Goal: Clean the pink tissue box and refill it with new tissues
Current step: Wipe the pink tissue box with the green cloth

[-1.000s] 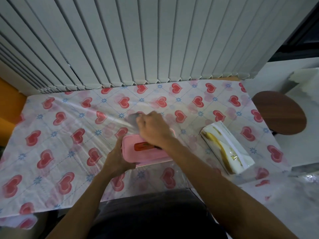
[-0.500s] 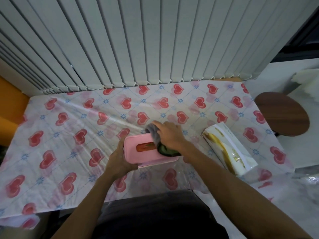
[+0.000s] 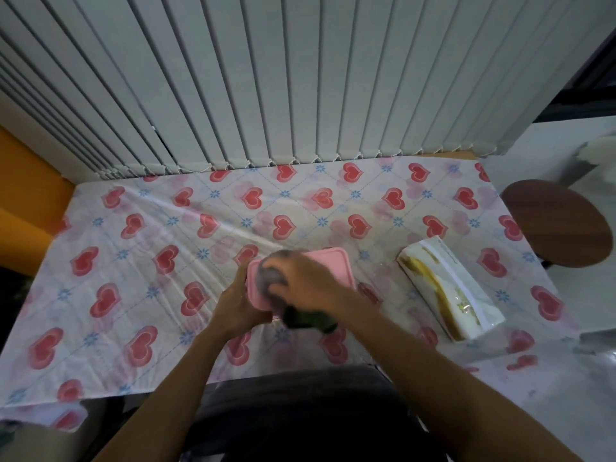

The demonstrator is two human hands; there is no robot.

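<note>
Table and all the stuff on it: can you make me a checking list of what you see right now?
Surface: table under a heart-print cloth with a clear cover.
Job's things: pink box near the front edge; grey-green cloth pressed on its top; sealed tissue pack lying right of the box, apart from it.
Clutter: nothing seen.
Hands: left hand grips the box's left end; right hand holds the cloth on the box, blurred.
Cables: nothing seen.
Surroundings: vertical blinds behind the table; round brown stool at right; orange wall at left.
</note>
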